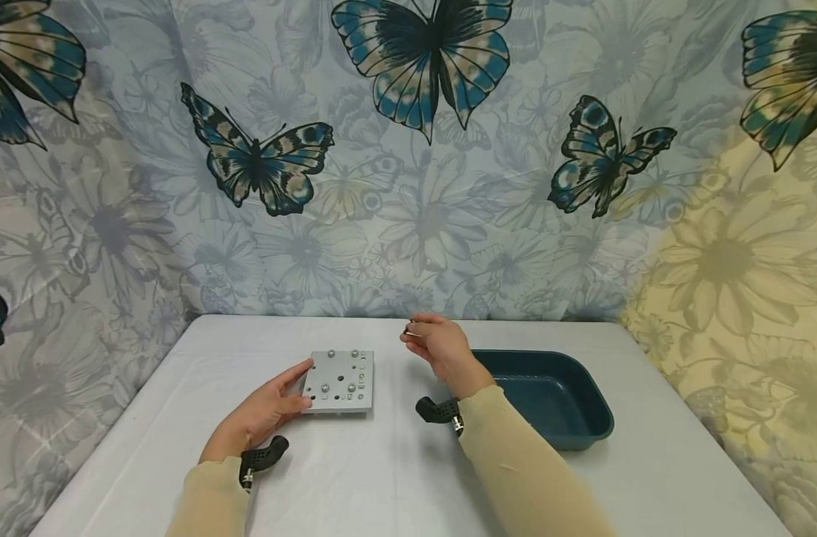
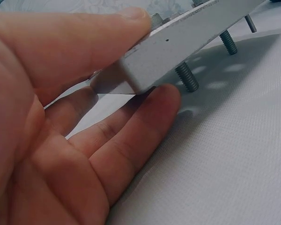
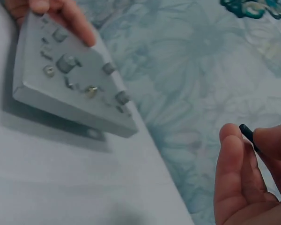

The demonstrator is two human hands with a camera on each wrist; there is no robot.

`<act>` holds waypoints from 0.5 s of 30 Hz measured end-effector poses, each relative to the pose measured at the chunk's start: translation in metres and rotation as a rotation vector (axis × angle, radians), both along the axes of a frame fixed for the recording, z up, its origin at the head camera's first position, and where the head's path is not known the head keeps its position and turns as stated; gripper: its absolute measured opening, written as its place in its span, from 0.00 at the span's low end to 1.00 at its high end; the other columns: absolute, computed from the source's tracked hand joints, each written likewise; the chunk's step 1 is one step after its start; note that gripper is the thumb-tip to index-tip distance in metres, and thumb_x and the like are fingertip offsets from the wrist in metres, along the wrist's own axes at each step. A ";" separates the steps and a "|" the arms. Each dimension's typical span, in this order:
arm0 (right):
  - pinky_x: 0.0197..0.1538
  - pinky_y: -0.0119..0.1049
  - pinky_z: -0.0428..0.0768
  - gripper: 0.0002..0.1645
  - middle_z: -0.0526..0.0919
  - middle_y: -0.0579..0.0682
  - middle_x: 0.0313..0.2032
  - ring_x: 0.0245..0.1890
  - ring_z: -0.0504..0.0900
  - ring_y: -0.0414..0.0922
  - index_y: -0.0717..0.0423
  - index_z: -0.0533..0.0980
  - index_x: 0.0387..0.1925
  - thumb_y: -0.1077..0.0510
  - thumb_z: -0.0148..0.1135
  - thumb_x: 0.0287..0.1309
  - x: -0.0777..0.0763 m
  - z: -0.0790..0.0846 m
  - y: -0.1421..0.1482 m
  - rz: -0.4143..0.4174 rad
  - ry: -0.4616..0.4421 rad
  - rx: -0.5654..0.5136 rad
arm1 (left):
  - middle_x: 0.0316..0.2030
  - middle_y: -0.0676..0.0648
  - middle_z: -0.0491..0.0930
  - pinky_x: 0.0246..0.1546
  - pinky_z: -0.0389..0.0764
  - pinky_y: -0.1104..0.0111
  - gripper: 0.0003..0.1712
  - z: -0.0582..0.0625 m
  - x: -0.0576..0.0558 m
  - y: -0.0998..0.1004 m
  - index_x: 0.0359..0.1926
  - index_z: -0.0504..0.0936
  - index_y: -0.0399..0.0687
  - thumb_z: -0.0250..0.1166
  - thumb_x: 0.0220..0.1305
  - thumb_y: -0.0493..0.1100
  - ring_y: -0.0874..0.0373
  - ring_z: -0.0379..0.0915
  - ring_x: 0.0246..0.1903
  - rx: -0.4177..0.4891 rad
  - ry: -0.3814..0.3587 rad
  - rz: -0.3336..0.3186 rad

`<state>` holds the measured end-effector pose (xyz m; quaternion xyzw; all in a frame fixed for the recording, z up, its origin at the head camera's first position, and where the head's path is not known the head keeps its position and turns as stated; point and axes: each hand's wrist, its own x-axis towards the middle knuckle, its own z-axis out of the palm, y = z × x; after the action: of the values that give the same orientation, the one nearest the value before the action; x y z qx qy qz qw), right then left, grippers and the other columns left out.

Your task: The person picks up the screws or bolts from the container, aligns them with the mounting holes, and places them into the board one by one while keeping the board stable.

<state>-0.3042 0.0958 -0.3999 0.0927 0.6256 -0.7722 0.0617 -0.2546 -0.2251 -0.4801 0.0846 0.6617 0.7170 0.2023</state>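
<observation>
- We see the left hand (image 1: pixel 264 410) grasping the plate (image 1: pixel 331 368) by the edge nearest it, thumb laid over the top and other fingers reaching to the side and underneath.
- We find the plate just to the right of that grip; it lies left of the right hand (image 1: pixel 443 349) and nearer to the wearer.
- On the plate, within reach of the left thumb, we see bolts (image 1: pixel 351 388) and several small holes.
- Below the plate, beside the left fingertips, threaded shanks (image 2: pixel 187 78) point down; we cannot tell whether their ends touch the table (image 1: pixel 395 470).
- We see the right hand pinching a dark pin (image 3: pixel 247 132) between thumb and fingertips, with one end poking out; the rest is hidden by the fingers, so we cannot tell its full shape.
- The pin, in that pinch, is well apart from the plate.
- To the right of the right hand we see the tray (image 1: pixel 549 391), dark teal, partly covered by the right forearm in its pale sleeve (image 1: pixel 522 462).
- Just behind each hand, at the wrist, we see a black mount: the left mount (image 1: pixel 266 455) and the right mount (image 1: pixel 438 411).
- Beyond both grips, past the table's far edge, hangs a floral cloth (image 1: pixel 428 224) printed with butterflies (image 1: pixel 257 168).
</observation>
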 end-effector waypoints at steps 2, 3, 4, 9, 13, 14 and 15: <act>0.43 0.36 0.83 0.19 0.81 0.59 0.50 0.42 0.86 0.48 0.60 0.78 0.58 0.65 0.62 0.66 -0.004 -0.007 -0.010 0.016 -0.006 0.041 | 0.77 0.38 0.45 0.57 0.74 0.66 0.53 -0.001 0.000 -0.001 0.80 0.47 0.48 0.69 0.62 0.31 0.46 0.61 0.67 0.006 -0.004 0.002; 0.42 0.35 0.84 0.19 0.81 0.59 0.49 0.41 0.86 0.48 0.60 0.78 0.57 0.65 0.62 0.66 -0.005 -0.010 -0.015 0.024 -0.004 0.067 | 0.77 0.38 0.44 0.57 0.74 0.66 0.53 -0.001 0.000 -0.001 0.80 0.47 0.48 0.69 0.63 0.31 0.46 0.62 0.67 0.009 -0.005 0.001; 0.41 0.35 0.84 0.18 0.82 0.59 0.48 0.40 0.86 0.47 0.60 0.79 0.56 0.65 0.62 0.66 -0.006 -0.013 -0.021 0.034 -0.002 0.094 | 0.77 0.38 0.44 0.57 0.74 0.65 0.53 -0.001 0.000 -0.001 0.80 0.47 0.48 0.68 0.63 0.30 0.46 0.62 0.67 0.013 -0.008 0.002; 0.38 0.35 0.84 0.14 0.84 0.56 0.42 0.35 0.86 0.46 0.61 0.82 0.50 0.67 0.63 0.63 -0.010 -0.028 -0.044 0.074 0.045 0.221 | 0.77 0.39 0.44 0.58 0.74 0.66 0.53 -0.001 0.001 -0.001 0.80 0.47 0.48 0.69 0.63 0.31 0.47 0.61 0.67 0.008 -0.009 0.000; 0.38 0.36 0.83 0.15 0.84 0.53 0.40 0.34 0.85 0.45 0.64 0.82 0.49 0.69 0.63 0.61 -0.010 -0.034 -0.055 0.089 0.090 0.314 | 0.77 0.38 0.44 0.58 0.73 0.66 0.53 0.000 0.000 -0.001 0.80 0.47 0.48 0.68 0.63 0.32 0.46 0.61 0.68 0.001 0.003 -0.011; 0.39 0.36 0.83 0.15 0.84 0.53 0.39 0.35 0.84 0.45 0.65 0.82 0.50 0.69 0.64 0.61 -0.010 -0.035 -0.057 0.091 0.093 0.334 | 0.77 0.38 0.44 0.58 0.73 0.66 0.53 0.000 0.000 -0.001 0.80 0.46 0.48 0.68 0.63 0.32 0.46 0.61 0.68 0.003 0.004 -0.014; 0.39 0.36 0.83 0.15 0.84 0.53 0.39 0.35 0.84 0.45 0.65 0.82 0.50 0.69 0.64 0.61 -0.010 -0.037 -0.058 0.095 0.095 0.347 | 0.77 0.38 0.44 0.58 0.72 0.66 0.53 0.000 0.000 -0.001 0.80 0.46 0.48 0.68 0.63 0.32 0.46 0.61 0.68 0.003 0.005 -0.016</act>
<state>-0.3146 0.0378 -0.4365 0.0358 0.7553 -0.6523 0.0518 -0.2551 -0.2265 -0.4806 0.0920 0.6606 0.7160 0.2061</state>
